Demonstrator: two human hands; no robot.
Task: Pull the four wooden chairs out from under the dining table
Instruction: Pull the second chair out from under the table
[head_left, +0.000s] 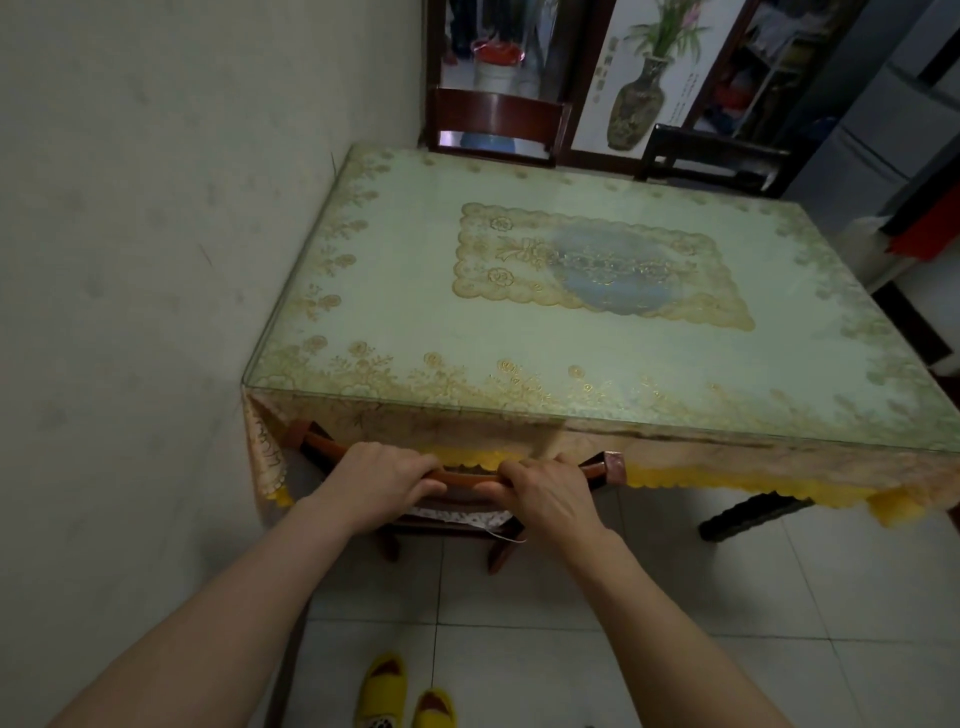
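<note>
The dining table (395, 291) has a glass top over a pale green and gold cloth. A wooden chair (462, 475) stands tucked under its near edge, with only the curved top rail, a patterned seat cushion and two legs showing. My left hand (384, 480) and my right hand (545, 491) both grip that top rail, side by side. Two dark chairs stand at the far edge, one on the left (498, 117) and one on the right (711, 150). Another dark chair part (753, 512) shows under the cloth at the near right.
A plain wall (156, 260) runs close along the table's left side. White floor tiles (675, 623) lie around my yellow slippers (405, 696). A vase picture (639, 98) and a doorway stand behind the table. Red and white objects (904, 234) sit at the right.
</note>
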